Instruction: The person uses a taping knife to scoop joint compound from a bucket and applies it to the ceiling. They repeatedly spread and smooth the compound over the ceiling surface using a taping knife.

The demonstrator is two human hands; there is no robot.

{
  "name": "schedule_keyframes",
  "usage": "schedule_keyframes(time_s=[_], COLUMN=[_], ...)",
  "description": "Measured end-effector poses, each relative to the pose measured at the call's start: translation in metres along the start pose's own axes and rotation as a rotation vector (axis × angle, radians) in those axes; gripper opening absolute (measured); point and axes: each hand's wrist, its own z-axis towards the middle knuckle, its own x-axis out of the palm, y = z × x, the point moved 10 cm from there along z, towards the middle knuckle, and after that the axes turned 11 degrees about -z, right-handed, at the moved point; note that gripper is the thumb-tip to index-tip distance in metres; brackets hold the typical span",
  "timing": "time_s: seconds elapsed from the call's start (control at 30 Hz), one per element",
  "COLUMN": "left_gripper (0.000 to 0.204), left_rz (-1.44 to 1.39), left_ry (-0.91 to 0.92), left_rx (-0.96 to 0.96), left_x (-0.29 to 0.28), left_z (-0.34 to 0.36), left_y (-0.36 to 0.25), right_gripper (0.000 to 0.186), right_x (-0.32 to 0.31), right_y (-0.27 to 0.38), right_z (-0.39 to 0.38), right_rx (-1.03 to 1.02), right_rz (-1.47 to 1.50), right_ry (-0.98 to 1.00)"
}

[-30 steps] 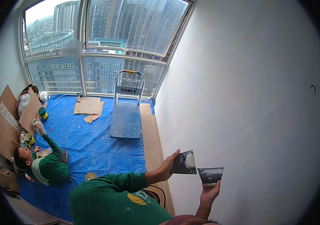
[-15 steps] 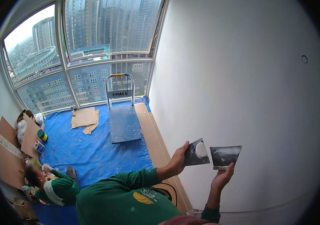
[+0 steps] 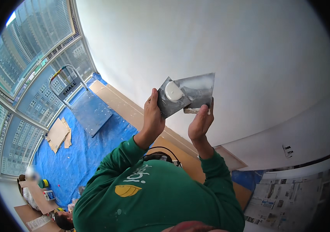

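My left hand (image 3: 152, 114) grips a square metal putty blade (image 3: 167, 108) carrying a round dollop of white putty (image 3: 174, 91). My right hand (image 3: 200, 123) holds a wider metal scraper (image 3: 201, 87) by its whitish-smeared back edge, thumb on top. The two blades overlap at the middle, the left one seeming to lie over the right. Both are held up in front of the white wall (image 3: 250, 50), above my green-sleeved forearms.
A platform trolley (image 3: 89, 112) stands on blue sheeting (image 3: 60, 170) by the windows. Cardboard (image 3: 56, 137) lies nearby. A co-worker (image 3: 62, 220) is low at bottom left among boards and containers. A black hose (image 3: 167, 150) loops below my hands; newspapers (image 3: 285, 193) cover the lower right.
The view has swung right, toward the wall. The two blades, earlier apart, have come together and now overlap, still gripped in my hands.
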Motion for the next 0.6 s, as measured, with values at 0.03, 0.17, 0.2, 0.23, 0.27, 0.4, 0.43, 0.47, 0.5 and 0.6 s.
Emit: schedule_keyframes(time_s=[0.03, 0.17, 0.2, 0.23, 0.27, 0.4, 0.43, 0.47, 0.5, 0.6], left_gripper=[0.047, 0.046, 0.045, 0.045, 0.046, 0.053, 0.054, 0.056, 0.062, 0.060], left_rz=[0.004, 0.010, 0.008, 0.008, 0.016, 0.313, 0.489, 0.661, 0.848, 0.882], left_ry=[0.000, -0.004, -0.004, -0.024, -0.031, 0.199, 0.300, 0.406, 0.524, 0.841], left_rx=[0.007, 0.019, 0.015, 0.042, 0.101, 0.530, 0.674, 0.819, 1.021, 1.449], left_x=[0.003, 0.011, 0.013, 0.016, 0.016, 0.015, 0.031, 0.048, 0.066, 0.112], left_z=[0.000, -0.002, -0.003, -0.004, -0.003, 0.002, -0.006, -0.016, -0.032, -0.070], left_y=[0.001, -0.002, -0.004, -0.009, -0.017, -0.058, -0.070, -0.075, -0.078, -0.075], right_gripper=[0.038, 0.029, 0.028, 0.028, 0.028, 0.032, 0.031, 0.031, 0.031, 0.033], right_x=[0.003, 0.016, 0.009, 0.000, -0.010, -0.077, -0.068, -0.060, -0.052, -0.015], right_y=[0.001, -0.003, -0.009, -0.019, -0.025, -0.070, -0.063, -0.057, -0.049, -0.023], right_z=[-0.003, -0.011, -0.014, -0.016, -0.016, -0.024, -0.023, -0.022, -0.022, -0.024], right_rx=[0.036, 0.027, 0.038, 0.047, 0.054, 0.824, 0.875, 0.921, 0.962, 1.057], right_rz=[-0.015, -0.298, -0.317, -0.333, -0.350, 0.476, 0.577, 0.678, 0.781, 1.070], right_ry=[0.055, 0.436, 0.464, 0.487, 0.510, -0.117, -0.060, -0.003, 0.055, 0.186])
